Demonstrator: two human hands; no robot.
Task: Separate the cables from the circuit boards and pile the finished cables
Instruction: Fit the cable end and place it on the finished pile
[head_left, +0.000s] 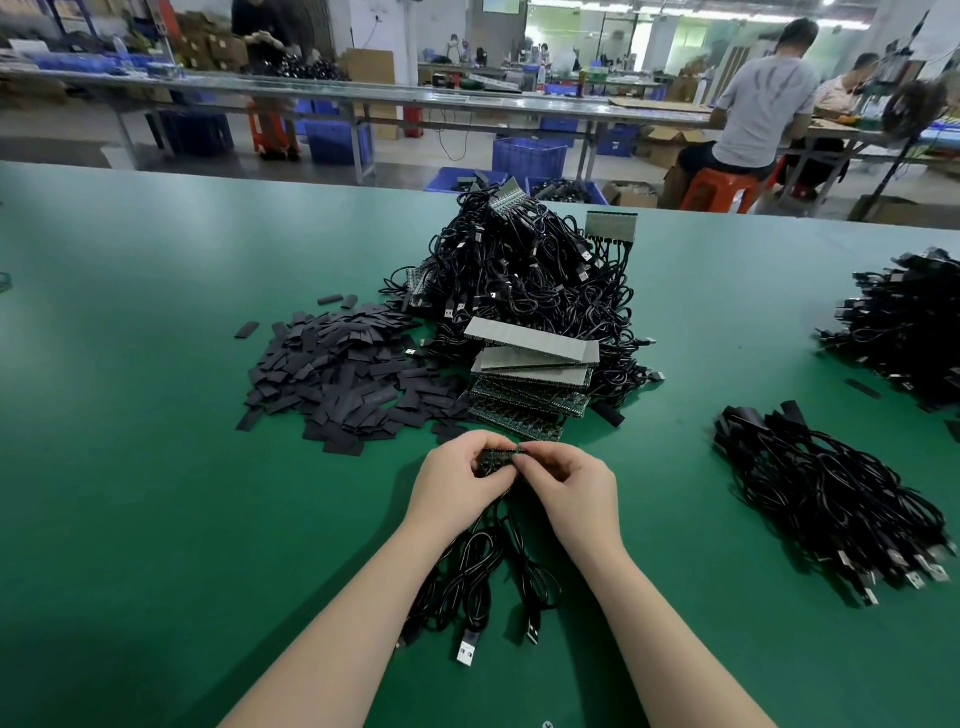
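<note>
A small green circuit board (497, 458) is held low over the green table (156, 467), between both hands. My left hand (457, 480) grips its left end and my right hand (569, 488) pinches its right end. Black cables (475, 587) with USB plugs hang from the board toward me and lie coiled between my forearms. Behind my hands stands a stack of circuit boards (530, 384) in front of a big heap of tangled cables (524, 275). A pile of finished cables (826, 499) lies at the right.
A spread of flat black sleeve pieces (343, 374) covers the table left of the boards. Another cable pile (904, 327) sits at the far right edge. Beyond the table's far edge are blue crates (527, 158), long benches and seated people (758, 104).
</note>
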